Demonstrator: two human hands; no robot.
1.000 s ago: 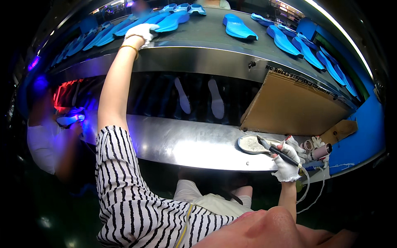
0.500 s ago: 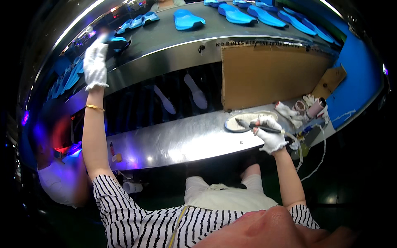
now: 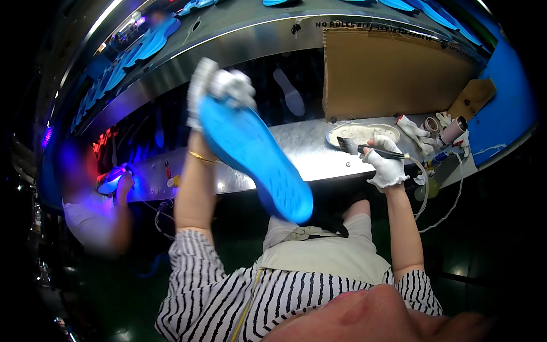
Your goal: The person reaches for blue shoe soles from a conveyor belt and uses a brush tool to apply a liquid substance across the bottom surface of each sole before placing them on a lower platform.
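Note:
My left hand (image 3: 219,85), in a white glove and blurred by motion, grips one end of a blue shoe sole (image 3: 256,157). The sole hangs in the air between the bench and my body, its other end toward my lap. In my right hand (image 3: 386,162), gloved with fingertips bare, a flat brush (image 3: 348,146) is held by its dark handle. The bristles are over the near rim of an oval tray (image 3: 336,135) with a cream-white coating inside; whether they touch it I cannot tell.
A conveyor belt (image 3: 239,21) with several blue soles (image 3: 148,43) runs behind the metal bench (image 3: 307,162). Cardboard (image 3: 399,77) leans at the back right. Spare gloves (image 3: 416,134), a thread cone (image 3: 453,130) and a white hose lie right. A co-worker (image 3: 91,211) handles a sole at left.
My left hand has come from the belt toward me and to the right, bringing a blue sole. My right hand stays near the tray, its brush now tilted with the bristles showing.

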